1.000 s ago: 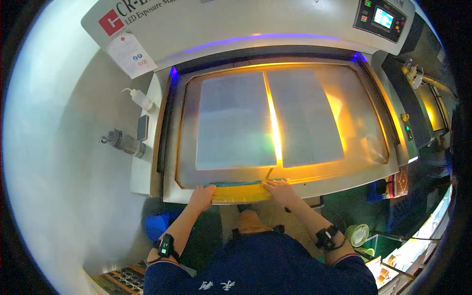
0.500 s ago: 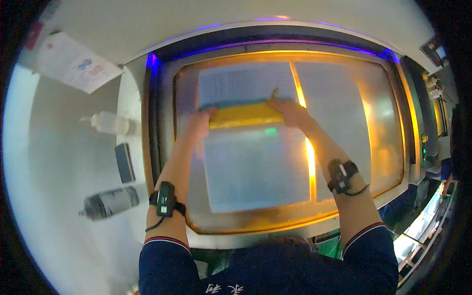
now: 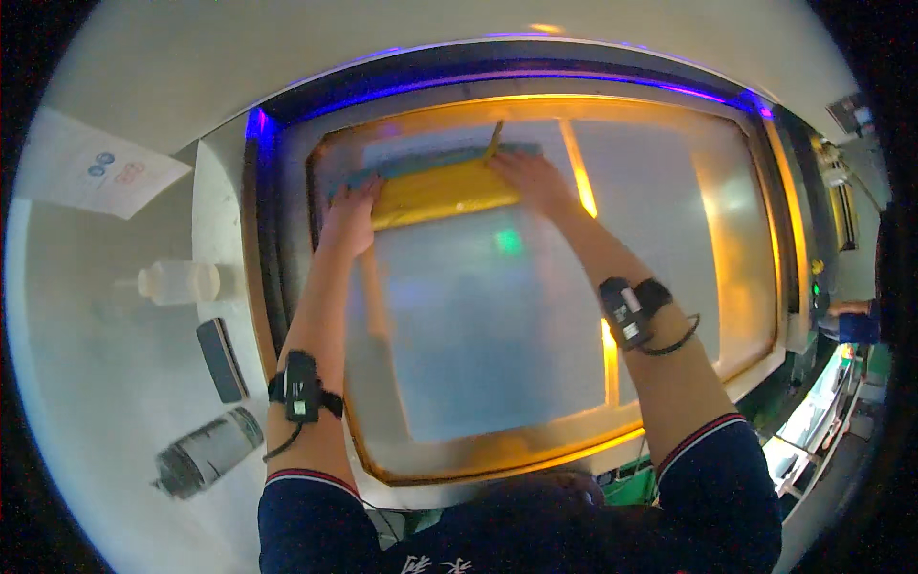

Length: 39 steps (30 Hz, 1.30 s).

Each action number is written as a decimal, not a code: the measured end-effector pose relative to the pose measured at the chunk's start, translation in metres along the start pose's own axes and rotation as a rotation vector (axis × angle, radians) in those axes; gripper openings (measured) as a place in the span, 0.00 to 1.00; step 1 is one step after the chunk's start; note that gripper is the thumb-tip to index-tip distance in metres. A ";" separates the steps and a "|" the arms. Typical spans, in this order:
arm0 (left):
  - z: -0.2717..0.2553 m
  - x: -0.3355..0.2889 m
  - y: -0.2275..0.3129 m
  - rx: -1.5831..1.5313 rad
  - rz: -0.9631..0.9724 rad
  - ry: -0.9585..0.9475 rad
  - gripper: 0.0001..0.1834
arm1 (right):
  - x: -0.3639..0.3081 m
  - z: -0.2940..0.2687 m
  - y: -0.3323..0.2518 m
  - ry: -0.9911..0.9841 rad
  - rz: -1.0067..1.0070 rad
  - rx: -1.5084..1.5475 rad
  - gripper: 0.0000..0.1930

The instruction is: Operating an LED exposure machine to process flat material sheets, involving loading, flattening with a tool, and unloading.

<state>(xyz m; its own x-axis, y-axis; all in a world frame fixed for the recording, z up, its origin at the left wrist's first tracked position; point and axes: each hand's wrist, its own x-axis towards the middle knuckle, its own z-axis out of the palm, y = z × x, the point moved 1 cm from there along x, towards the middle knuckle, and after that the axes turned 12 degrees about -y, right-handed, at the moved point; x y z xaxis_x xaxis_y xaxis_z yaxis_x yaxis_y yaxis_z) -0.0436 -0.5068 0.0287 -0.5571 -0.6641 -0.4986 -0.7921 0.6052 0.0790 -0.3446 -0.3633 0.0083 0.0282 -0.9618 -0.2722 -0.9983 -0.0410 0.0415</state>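
Yellow pad (image 3: 445, 195), upper L-ctr of frame, is clasped at its ends by L hand (image 3: 352, 216) & R hand (image 3: 532, 180) over pale sheet (image 3: 469, 330); wiping step apparently in hand; even pressure presumably req'd next.

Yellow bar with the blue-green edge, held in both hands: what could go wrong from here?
Uneven pressure from the left hand and right hand on the long yellow bar with a blue-green edge could shift or crease the left pale blue-grey sheet beneath it. The bar's left end is close to the thin brown left border of the work surface, so it might bump there. The thin black looped cable on the right forearm might snag.
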 end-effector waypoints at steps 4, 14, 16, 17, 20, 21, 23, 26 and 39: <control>0.065 -0.143 0.035 0.048 0.105 0.011 0.40 | -0.140 0.026 -0.062 0.012 -0.099 0.099 0.36; 0.197 -0.443 0.147 -0.088 0.242 -0.436 0.44 | -0.491 0.066 -0.170 -0.305 -0.298 0.420 0.36; 0.202 -0.443 0.151 -0.054 0.228 -0.408 0.45 | -0.495 0.066 -0.174 -0.225 -0.229 0.403 0.34; 0.205 -0.445 0.151 -0.023 0.229 -0.384 0.46 | -0.505 0.068 -0.181 -0.220 -0.235 0.413 0.34; 0.209 -0.471 0.173 0.010 0.258 -0.404 0.48 | -0.523 0.076 -0.181 -0.225 -0.208 0.388 0.30; 0.207 -0.465 0.173 -0.005 0.243 -0.434 0.49 | -0.518 0.079 -0.179 -0.191 -0.193 0.360 0.30; 0.224 -0.431 0.134 0.048 0.201 -0.336 0.49 | -0.486 0.078 -0.183 -0.080 -0.176 0.279 0.29; 0.187 -0.343 0.094 0.164 0.089 -0.140 0.49 | -0.375 0.059 -0.164 0.114 -0.132 0.216 0.30; -0.012 0.131 0.093 0.105 0.186 0.342 0.40 | 0.010 0.003 0.173 -0.035 0.059 0.100 0.37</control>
<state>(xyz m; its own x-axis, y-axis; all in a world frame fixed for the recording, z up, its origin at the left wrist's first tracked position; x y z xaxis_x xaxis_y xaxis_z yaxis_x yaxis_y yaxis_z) -0.1930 -0.5430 -0.0184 -0.7535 -0.6361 -0.1663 -0.6500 0.7587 0.0431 -0.5167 -0.3793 0.0096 -0.0305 -0.9516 -0.3058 -0.9983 0.0439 -0.0370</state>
